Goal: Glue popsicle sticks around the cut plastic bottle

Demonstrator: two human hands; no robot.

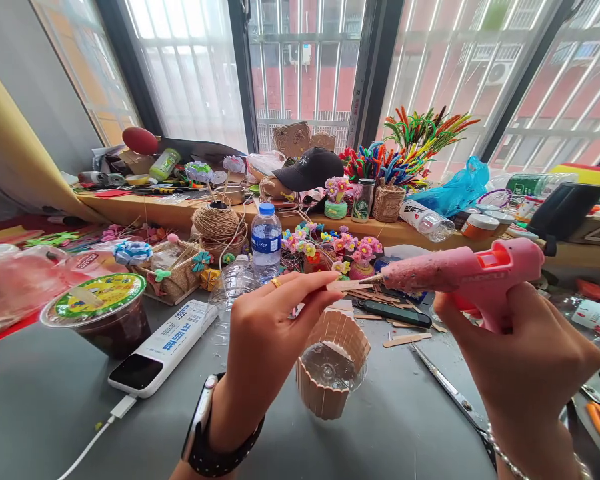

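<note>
My left hand [270, 327] is raised over the grey table, fingers pinched on a flat wooden craft stick [347, 285]. My right hand [520, 353] is wrapped round the handle of a pink hot glue gun [460, 270], whose nozzle tip touches the far end of the stick. Below the hands sits a clear plastic bottle base [333, 367] ringed with upright wooden sticks glued side by side. More loose sticks [405, 339] lie on the table behind it.
A power bank [165, 347] with a white cable, a sealed drink cup [103, 313], a water bottle [266, 243], scissors [450, 390], a twine spool [219, 223] and a utility knife [393, 312] lie about. The wooden sill holds a black cap [310, 168], pipe cleaners [420, 137] and craft flowers.
</note>
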